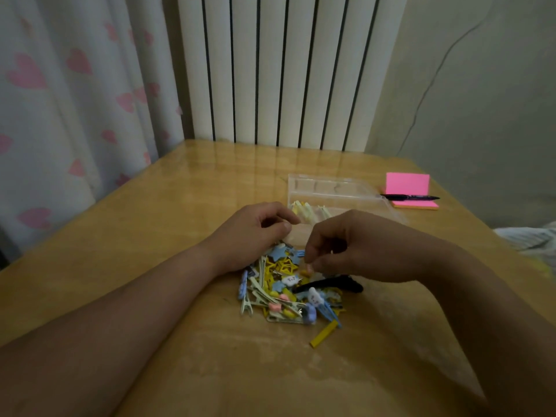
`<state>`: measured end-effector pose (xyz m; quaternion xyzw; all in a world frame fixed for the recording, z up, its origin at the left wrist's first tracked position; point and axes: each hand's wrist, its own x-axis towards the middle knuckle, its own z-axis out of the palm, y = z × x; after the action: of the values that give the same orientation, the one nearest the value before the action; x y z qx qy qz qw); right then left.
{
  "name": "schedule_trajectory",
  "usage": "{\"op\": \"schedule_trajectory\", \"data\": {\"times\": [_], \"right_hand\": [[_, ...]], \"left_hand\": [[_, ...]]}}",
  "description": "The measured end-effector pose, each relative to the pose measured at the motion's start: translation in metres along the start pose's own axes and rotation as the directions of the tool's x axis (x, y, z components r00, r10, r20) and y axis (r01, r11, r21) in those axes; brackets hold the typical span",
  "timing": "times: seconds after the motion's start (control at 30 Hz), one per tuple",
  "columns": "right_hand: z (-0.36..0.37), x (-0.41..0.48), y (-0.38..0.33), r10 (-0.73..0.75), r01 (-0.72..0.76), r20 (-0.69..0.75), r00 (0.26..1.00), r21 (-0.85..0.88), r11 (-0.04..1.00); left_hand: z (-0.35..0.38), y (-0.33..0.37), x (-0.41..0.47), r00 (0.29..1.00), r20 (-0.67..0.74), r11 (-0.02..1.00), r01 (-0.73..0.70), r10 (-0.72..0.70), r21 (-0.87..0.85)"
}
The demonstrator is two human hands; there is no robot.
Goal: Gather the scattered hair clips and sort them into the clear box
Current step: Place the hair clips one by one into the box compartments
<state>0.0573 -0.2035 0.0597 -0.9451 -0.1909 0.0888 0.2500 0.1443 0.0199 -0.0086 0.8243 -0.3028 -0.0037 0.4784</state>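
A heap of small hair clips (285, 293) in blue, yellow, pink and cream lies on the wooden table (150, 236). One yellow clip (324, 334) lies apart at the heap's lower right. A black clip (334, 285) rests on the right side of the heap. Behind the heap stands the clear box (334, 191), with a few pale yellow clips (307, 209) inside. My left hand (255, 233) rests curled at the heap's far edge; whether it holds anything is hidden. My right hand (349, 245) pinches a small orange-yellow clip (307, 269) above the heap.
A pink sticky-note pad (410, 191) with a black pen (409, 197) across it lies right of the box. A radiator (285, 70) and a heart-print curtain (60, 100) stand behind the table. Striped fabric (532, 239) shows at the right edge.
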Motion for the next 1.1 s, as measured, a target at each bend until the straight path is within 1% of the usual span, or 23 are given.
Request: {"op": "schedule_trajectory", "data": {"times": [0.1, 0.2, 0.27, 0.37, 0.43, 0.47, 0.5, 0.53, 0.6, 0.67, 0.77, 0.83, 0.87, 0.93, 0.97, 1.0, 1.03, 1.07, 1.1], "right_hand": [[-0.008, -0.006, 0.001, 0.039, -0.032, 0.124, 0.992, -0.056, 0.998], [-0.007, -0.007, 0.001, 0.061, -0.05, 0.185, 0.981, -0.06, 0.997], [-0.003, -0.004, 0.001, 0.061, -0.052, 0.137, 0.989, -0.067, 0.996], [0.001, 0.0, 0.002, 0.068, -0.067, 0.002, 0.998, -0.143, 0.988], [-0.001, -0.001, -0.001, 0.043, -0.044, -0.013, 0.999, -0.109, 0.993], [-0.003, -0.003, -0.003, 0.032, -0.031, 0.024, 0.999, -0.052, 0.998], [-0.006, -0.006, -0.007, 0.029, -0.029, 0.092, 0.995, 0.003, 1.0], [-0.007, -0.009, -0.011, 0.034, -0.038, 0.177, 0.984, 0.02, 0.999], [-0.006, -0.012, -0.017, 0.049, -0.032, 0.298, 0.953, -0.061, 0.998], [-0.002, -0.011, -0.016, 0.04, -0.009, 0.313, 0.949, -0.101, 0.995], [-0.005, -0.011, -0.011, 0.008, 0.001, 0.298, 0.955, -0.033, 0.999], [-0.011, -0.014, -0.008, -0.023, -0.002, 0.243, 0.97, 0.1, 0.995], [-0.015, -0.015, -0.005, -0.023, -0.009, 0.183, 0.983, 0.173, 0.985], [-0.021, -0.015, 0.002, 0.021, -0.016, -0.015, 1.0, 0.274, 0.961], [-0.024, -0.013, 0.007, 0.061, -0.014, -0.146, 0.987, 0.301, 0.954], [-0.026, -0.01, 0.014, 0.109, -0.017, -0.277, 0.955, 0.317, 0.948], [-0.028, -0.005, 0.02, 0.161, -0.026, -0.391, 0.906, 0.328, 0.944], [-0.03, 0.001, 0.027, 0.209, -0.044, -0.477, 0.854, 0.335, 0.941], [-0.031, 0.008, 0.033, 0.256, -0.071, -0.529, 0.81, 0.344, 0.936]], "left_hand": [[0.0, 0.001, 0.0, 1.0, 0.001, 1.0, 0.002, -0.002, -0.005], [0.0, 0.0, 0.001, 1.0, 0.005, 1.0, 0.004, -0.004, -0.005], [0.0, 0.001, 0.0, 1.0, 0.005, 1.0, 0.003, -0.003, -0.006], [0.0, 0.0, 0.001, 1.0, 0.009, 1.0, 0.005, -0.005, -0.011], [0.0, -0.001, 0.001, 1.0, 0.012, 1.0, 0.0, 0.001, -0.015], [0.0, -0.001, 0.001, 1.0, 0.012, 1.0, -0.004, 0.004, -0.018], [0.0, -0.002, 0.001, 1.0, 0.013, 1.0, -0.004, 0.004, -0.021], [0.0, -0.002, 0.001, 1.0, 0.013, 1.0, -0.004, 0.004, -0.027], [0.0, -0.001, 0.001, 1.0, 0.015, 0.999, -0.004, 0.004, -0.032], [0.0, -0.001, 0.001, 1.0, 0.01, 1.0, -0.01, 0.01, -0.027], [0.0, -0.002, 0.001, 1.0, 0.014, 1.0, -0.015, 0.015, -0.027], [0.0, -0.002, 0.001, 1.0, 0.013, 0.999, -0.012, 0.012, -0.038], [0.001, -0.002, 0.001, 1.0, 0.011, 0.999, -0.009, 0.01, -0.038], [0.001, -0.001, 0.001, 1.0, 0.008, 0.999, 0.003, -0.002, -0.035], [0.001, -0.001, 0.002, 1.0, 0.008, 0.999, 0.009, -0.008, -0.032], [0.002, -0.002, 0.002, 1.0, 0.006, 1.0, 0.012, -0.012, -0.028], [0.002, -0.002, 0.002, 1.0, 0.004, 1.0, 0.013, -0.013, -0.024], [0.002, -0.002, 0.002, 1.0, 0.003, 1.0, 0.011, -0.011, -0.023], [0.002, -0.002, 0.002, 1.0, 0.004, 1.0, 0.007, -0.007, -0.022]]}}
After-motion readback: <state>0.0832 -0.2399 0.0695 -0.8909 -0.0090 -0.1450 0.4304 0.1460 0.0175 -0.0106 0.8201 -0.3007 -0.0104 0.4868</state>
